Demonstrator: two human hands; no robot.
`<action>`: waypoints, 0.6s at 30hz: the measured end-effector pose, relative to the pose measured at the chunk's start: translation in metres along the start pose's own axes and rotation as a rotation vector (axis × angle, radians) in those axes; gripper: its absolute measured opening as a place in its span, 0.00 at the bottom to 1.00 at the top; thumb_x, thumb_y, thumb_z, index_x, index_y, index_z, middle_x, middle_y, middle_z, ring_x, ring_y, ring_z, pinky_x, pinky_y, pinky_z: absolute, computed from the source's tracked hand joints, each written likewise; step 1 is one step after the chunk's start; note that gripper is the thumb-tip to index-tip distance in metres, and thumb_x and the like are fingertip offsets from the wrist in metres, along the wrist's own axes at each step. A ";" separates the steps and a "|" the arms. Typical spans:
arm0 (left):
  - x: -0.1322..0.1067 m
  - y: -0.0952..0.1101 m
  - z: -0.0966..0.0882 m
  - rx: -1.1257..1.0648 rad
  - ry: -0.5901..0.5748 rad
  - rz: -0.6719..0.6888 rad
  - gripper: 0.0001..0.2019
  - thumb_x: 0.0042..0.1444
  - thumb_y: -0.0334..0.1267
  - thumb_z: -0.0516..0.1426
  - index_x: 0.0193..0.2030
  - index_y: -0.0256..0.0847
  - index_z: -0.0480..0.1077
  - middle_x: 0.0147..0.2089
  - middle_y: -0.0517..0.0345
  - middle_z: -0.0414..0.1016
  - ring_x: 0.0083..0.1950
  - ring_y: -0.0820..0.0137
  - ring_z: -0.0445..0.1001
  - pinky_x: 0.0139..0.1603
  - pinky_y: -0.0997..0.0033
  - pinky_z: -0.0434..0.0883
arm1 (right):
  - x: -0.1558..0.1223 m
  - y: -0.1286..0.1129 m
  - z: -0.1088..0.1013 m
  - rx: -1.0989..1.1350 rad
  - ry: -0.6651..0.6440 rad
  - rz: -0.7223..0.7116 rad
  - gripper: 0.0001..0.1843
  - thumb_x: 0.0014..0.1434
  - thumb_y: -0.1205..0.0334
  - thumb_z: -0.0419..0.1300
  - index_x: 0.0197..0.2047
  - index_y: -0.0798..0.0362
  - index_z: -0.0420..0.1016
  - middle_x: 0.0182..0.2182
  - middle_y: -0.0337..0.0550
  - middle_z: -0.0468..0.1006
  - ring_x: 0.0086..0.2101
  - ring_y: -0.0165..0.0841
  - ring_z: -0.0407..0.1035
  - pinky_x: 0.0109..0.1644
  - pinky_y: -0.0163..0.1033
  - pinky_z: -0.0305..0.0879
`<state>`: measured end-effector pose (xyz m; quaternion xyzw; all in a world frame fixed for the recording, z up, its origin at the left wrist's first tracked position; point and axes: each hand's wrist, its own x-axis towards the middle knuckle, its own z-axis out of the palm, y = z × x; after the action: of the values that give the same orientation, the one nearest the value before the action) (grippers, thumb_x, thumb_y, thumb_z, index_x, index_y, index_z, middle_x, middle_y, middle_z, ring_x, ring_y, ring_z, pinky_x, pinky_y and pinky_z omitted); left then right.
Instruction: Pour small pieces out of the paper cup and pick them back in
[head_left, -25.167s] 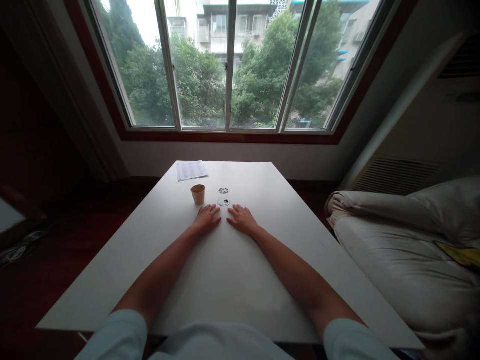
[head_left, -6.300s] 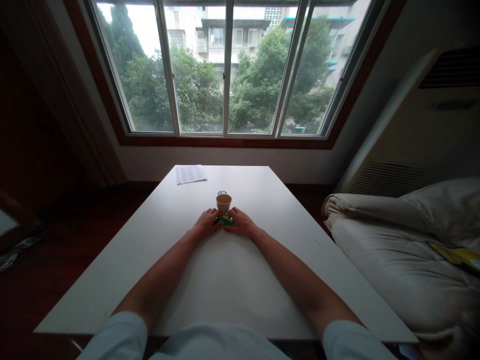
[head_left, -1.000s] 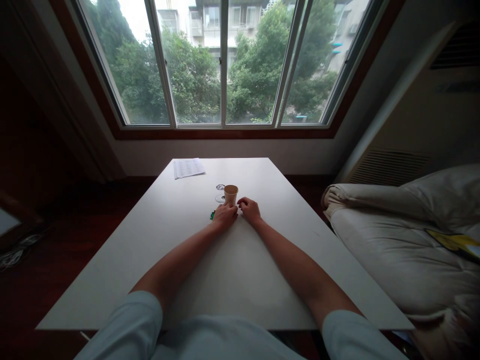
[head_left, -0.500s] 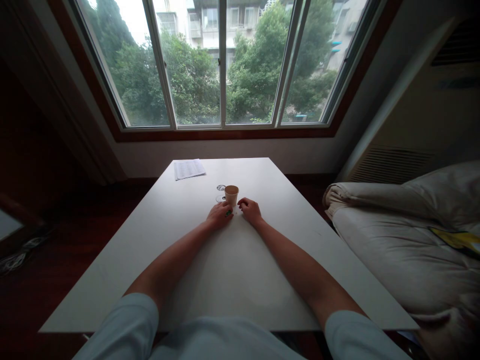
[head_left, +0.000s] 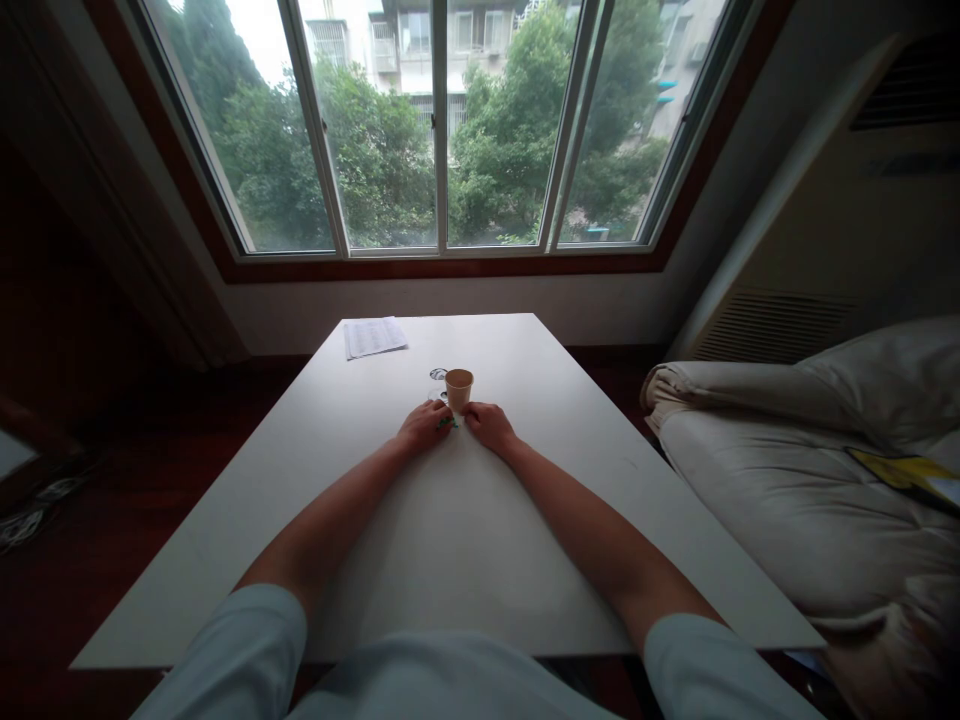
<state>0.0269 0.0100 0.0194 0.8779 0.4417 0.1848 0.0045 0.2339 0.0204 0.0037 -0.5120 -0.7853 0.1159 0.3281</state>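
A brown paper cup (head_left: 459,386) stands upright on the white table (head_left: 465,530), just beyond my hands. My left hand (head_left: 424,425) rests on the tabletop with its fingers curled round a small green object (head_left: 447,423), whose kind is too small to make out. Close by on the right, my right hand (head_left: 490,427) has its fingertips pinched together near the foot of the cup; whatever is between them is hidden. Left of the cup lie a small round dark-patterned piece (head_left: 438,374) and a clear round piece (head_left: 435,396), partly behind my left hand.
Some printed sheets (head_left: 375,338) lie at the table's far left corner. Beyond the table is a wall with a wide window (head_left: 442,150). A padded pale sofa (head_left: 735,480) stands along the right side, and cables (head_left: 30,520) lie on the floor at left.
My left hand has drawn slightly left and the green object shows more at its fingertips. My right hand has moved left, its fingertips now closer to the left hand and the cup's foot.
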 end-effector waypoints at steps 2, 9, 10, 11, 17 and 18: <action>0.000 -0.001 0.000 -0.005 0.001 -0.003 0.10 0.61 0.38 0.54 0.45 0.45 0.73 0.49 0.53 0.73 0.51 0.64 0.70 0.53 0.64 0.69 | -0.002 -0.006 0.001 -0.002 -0.030 -0.055 0.12 0.59 0.66 0.57 0.39 0.46 0.81 0.39 0.40 0.83 0.39 0.35 0.74 0.47 0.35 0.64; -0.006 -0.015 0.002 -0.080 0.099 -0.030 0.11 0.64 0.42 0.52 0.46 0.45 0.73 0.49 0.51 0.73 0.51 0.63 0.70 0.54 0.61 0.69 | -0.003 -0.008 0.000 0.043 -0.002 -0.056 0.13 0.59 0.67 0.54 0.36 0.48 0.81 0.37 0.39 0.82 0.38 0.32 0.73 0.46 0.33 0.63; -0.009 -0.019 0.001 -0.093 0.113 -0.036 0.11 0.64 0.43 0.52 0.47 0.45 0.73 0.49 0.51 0.73 0.51 0.62 0.70 0.55 0.60 0.69 | -0.003 -0.006 -0.001 0.031 0.015 -0.045 0.13 0.59 0.68 0.54 0.35 0.49 0.81 0.37 0.39 0.82 0.37 0.32 0.73 0.46 0.33 0.63; -0.012 -0.023 0.000 -0.107 0.113 -0.034 0.12 0.63 0.45 0.53 0.48 0.45 0.73 0.50 0.51 0.73 0.52 0.62 0.70 0.56 0.60 0.68 | -0.002 -0.004 -0.001 0.016 0.030 -0.029 0.13 0.59 0.68 0.54 0.35 0.50 0.80 0.36 0.40 0.82 0.37 0.32 0.73 0.45 0.33 0.62; -0.031 -0.048 -0.004 -0.180 0.054 -0.029 0.24 0.59 0.51 0.58 0.60 0.47 0.69 0.62 0.49 0.68 0.62 0.58 0.65 0.64 0.55 0.64 | 0.001 0.001 0.000 -0.094 0.003 0.046 0.12 0.61 0.67 0.54 0.36 0.51 0.81 0.39 0.43 0.81 0.39 0.33 0.72 0.46 0.33 0.61; -0.033 -0.050 -0.004 -0.183 0.034 -0.023 0.27 0.58 0.53 0.58 0.62 0.47 0.67 0.64 0.49 0.66 0.63 0.57 0.65 0.65 0.55 0.63 | 0.000 0.001 0.000 -0.102 -0.023 0.039 0.12 0.62 0.67 0.55 0.37 0.51 0.81 0.39 0.43 0.80 0.40 0.33 0.72 0.46 0.34 0.61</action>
<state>-0.0311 0.0142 0.0042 0.8654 0.4328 0.2395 0.0794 0.2342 0.0212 0.0035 -0.5417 -0.7839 0.0879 0.2904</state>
